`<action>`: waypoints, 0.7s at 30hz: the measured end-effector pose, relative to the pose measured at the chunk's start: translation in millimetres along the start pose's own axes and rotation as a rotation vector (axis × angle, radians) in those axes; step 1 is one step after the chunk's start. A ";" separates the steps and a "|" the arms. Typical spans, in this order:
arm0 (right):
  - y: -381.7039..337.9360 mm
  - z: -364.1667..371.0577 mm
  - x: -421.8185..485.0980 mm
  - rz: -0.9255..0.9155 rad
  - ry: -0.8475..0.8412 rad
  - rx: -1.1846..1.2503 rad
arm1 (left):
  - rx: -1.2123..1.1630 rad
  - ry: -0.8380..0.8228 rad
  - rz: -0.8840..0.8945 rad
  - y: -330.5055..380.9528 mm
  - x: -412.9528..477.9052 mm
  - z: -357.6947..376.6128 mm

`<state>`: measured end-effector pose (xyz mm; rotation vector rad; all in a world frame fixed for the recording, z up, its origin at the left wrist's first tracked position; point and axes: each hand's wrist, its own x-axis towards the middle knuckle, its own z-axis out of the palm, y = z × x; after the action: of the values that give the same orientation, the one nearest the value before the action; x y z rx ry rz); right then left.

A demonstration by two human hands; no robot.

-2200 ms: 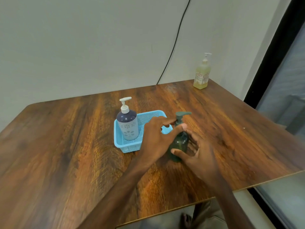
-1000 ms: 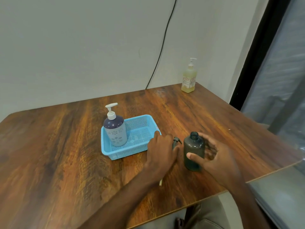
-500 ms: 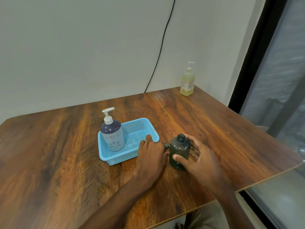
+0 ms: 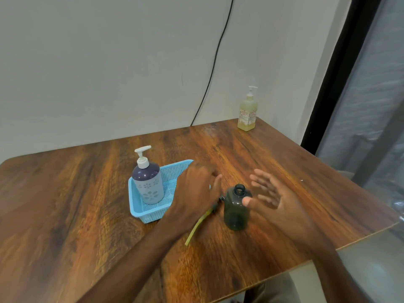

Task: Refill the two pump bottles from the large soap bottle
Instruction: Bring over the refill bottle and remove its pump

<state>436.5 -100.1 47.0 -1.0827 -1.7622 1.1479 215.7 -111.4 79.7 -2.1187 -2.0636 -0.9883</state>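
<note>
A dark green bottle [image 4: 236,215] stands upright on the wooden table [image 4: 65,204] with its neck uncapped. Its pump head lies on the table just left of it, and the pale dip tube [image 4: 195,228] points toward me. My left hand [image 4: 194,191] hovers flat over the pump head with its fingers extended. My right hand [image 4: 277,200] is right of the green bottle, fingers spread, with the thumb tip at the bottle's shoulder. A purple-and-white pump bottle [image 4: 148,184] stands in a blue basket [image 4: 140,208]. The large yellow soap bottle [image 4: 247,114] stands at the far right corner.
The table's right edge and near right corner lie close to the green bottle. A black cable [image 4: 209,84] runs down the wall behind the table. A black window frame [image 4: 328,84] stands to the right.
The pump came off the green bottle and was laid on the table. My right hand let go of the bottle and spread its fingers. My left hand lifted off the pump.
</note>
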 end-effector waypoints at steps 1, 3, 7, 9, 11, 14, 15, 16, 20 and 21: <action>-2.4 -4.5 5.4 -0.015 0.034 0.048 | -0.020 -0.014 -0.014 0.5 10.4 3.0; -0.3 -11.1 24.0 -0.007 0.137 0.156 | -0.050 -0.042 -0.027 -0.1 34.6 14.8; 32.5 -18.8 83.8 0.140 0.216 -0.025 | -0.010 -0.152 0.034 -10.4 85.4 57.5; 48.8 -20.4 112.3 0.189 0.172 -0.238 | 0.042 -0.249 0.068 -15.9 106.3 76.9; 58.7 -21.4 137.9 0.199 0.096 -0.429 | 0.090 -0.353 0.066 -23.4 125.7 96.8; 75.1 -20.5 173.4 0.208 -0.028 -0.716 | 0.182 -0.533 0.041 -41.3 155.0 124.2; 81.5 -20.1 184.2 0.191 -0.046 -0.798 | 0.215 -0.581 0.042 -47.6 165.1 131.4; 87.7 -20.9 194.4 0.167 -0.051 -0.845 | 0.238 -0.626 0.037 -52.4 174.9 136.7; 104.3 -32.5 238.1 0.148 -0.059 -0.830 | 0.183 -0.765 0.039 -60.0 212.9 146.2; 108.7 -37.0 251.4 0.164 -0.050 -0.815 | 0.188 -0.789 0.048 -61.0 221.9 148.1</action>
<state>407.3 169.1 -8.2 -1.6927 -2.2836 0.5193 204.9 158.5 35.7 -2.6949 -2.2167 0.1073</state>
